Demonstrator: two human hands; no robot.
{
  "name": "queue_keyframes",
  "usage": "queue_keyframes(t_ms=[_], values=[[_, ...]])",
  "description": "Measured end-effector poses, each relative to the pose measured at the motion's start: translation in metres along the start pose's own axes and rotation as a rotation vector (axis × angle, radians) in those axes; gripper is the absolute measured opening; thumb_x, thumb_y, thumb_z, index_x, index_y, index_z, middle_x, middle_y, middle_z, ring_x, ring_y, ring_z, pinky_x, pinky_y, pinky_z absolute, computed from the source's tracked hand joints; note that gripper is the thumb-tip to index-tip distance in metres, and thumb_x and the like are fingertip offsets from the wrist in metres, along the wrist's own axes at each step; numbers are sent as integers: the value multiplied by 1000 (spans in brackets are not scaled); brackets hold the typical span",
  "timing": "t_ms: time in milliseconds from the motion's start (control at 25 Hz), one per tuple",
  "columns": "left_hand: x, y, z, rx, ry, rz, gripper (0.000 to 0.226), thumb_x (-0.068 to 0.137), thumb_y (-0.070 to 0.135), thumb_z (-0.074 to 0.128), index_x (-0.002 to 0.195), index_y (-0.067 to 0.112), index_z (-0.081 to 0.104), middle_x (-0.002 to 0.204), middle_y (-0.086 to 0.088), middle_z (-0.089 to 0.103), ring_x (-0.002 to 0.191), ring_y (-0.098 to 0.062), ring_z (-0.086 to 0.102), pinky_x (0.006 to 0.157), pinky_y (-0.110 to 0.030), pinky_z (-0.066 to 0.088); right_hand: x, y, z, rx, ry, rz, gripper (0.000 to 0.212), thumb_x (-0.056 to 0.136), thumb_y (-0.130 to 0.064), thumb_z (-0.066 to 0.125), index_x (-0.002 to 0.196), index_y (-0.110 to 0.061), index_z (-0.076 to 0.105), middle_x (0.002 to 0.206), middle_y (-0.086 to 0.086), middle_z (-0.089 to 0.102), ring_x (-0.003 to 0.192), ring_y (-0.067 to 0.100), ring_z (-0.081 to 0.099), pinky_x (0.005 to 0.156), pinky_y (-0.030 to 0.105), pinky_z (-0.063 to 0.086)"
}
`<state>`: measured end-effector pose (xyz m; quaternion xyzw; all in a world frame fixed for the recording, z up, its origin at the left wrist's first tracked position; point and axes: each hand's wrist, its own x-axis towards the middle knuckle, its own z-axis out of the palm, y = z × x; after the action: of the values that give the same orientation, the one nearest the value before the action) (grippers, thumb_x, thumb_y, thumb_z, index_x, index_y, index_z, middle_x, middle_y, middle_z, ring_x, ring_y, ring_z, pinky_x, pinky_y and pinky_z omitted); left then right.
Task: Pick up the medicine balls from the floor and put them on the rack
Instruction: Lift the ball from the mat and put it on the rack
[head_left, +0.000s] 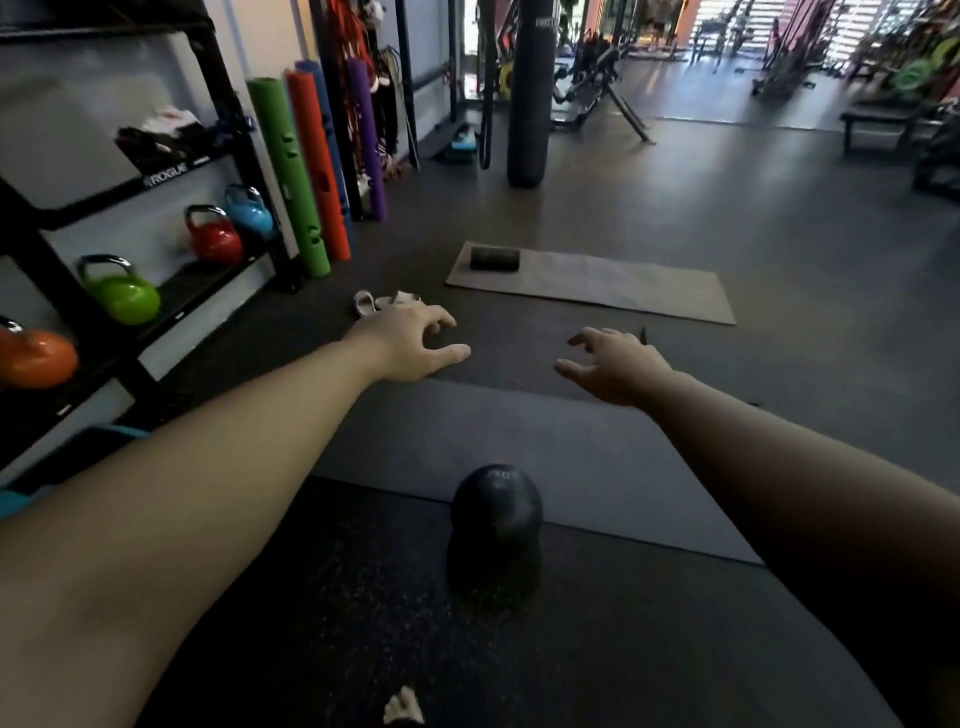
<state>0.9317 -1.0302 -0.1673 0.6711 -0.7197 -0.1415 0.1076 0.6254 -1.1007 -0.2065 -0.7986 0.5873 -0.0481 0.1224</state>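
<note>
1. One black ball (496, 512) lay on the floor at the near edge of a grey mat (613, 467), between the two outstretched arms and closer to the body than either hand
2. The left hand (410, 343) and the right hand (618, 366) were both held out above the floor beyond the ball, fingers spread and curled, gripping nothing and touching nothing
3. The rack (171, 176) stood to the left, well apart from the ball; no ball could be seen on its shelves, so by my reading the task had barely begun, with lifting and placing both left to do
4. Counted: one ball on the floor, two mats (the second, a tan mat (597, 286), farther off), one dark roller (495, 259) on that far mat
5. On the rack's lower shelves sat four kettlebells: orange (36, 358), green (122, 296), red (215, 239) and blue (249, 210)
6. More balls may have lain out of view; I could not tell
</note>
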Motion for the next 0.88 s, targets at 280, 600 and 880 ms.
queue_keyframes(t_ms=[280, 600, 880], values=[[91, -22, 73, -43, -127, 1, 81, 68, 92, 46, 134, 46, 55, 123, 15, 58, 109, -15, 59, 89, -40, 49, 61, 44, 43, -37, -66, 48, 68, 92, -73, 52, 146, -31, 51, 147, 6, 58, 131, 34, 55, 103, 52, 44], [225, -117, 156, -57, -295, -63, 86, 70, 95, 41, 138, 44, 51, 140, 9, 55, 121, -21, 58, 92, -43, 48, 217, 61, 127, -68, -233, 70, 68, 92, -74, 51, 145, -32, 51, 147, 5, 58, 130, 33, 54, 104, 55, 42], [287, -185, 253, -93, -432, -187, 77, 76, 89, 46, 135, 41, 56, 134, 7, 56, 120, -21, 58, 93, -42, 48, 306, 73, 243, -77, -465, 35, 70, 92, -76, 47, 147, -34, 49, 150, 7, 56, 136, 35, 50, 110, 58, 38]])
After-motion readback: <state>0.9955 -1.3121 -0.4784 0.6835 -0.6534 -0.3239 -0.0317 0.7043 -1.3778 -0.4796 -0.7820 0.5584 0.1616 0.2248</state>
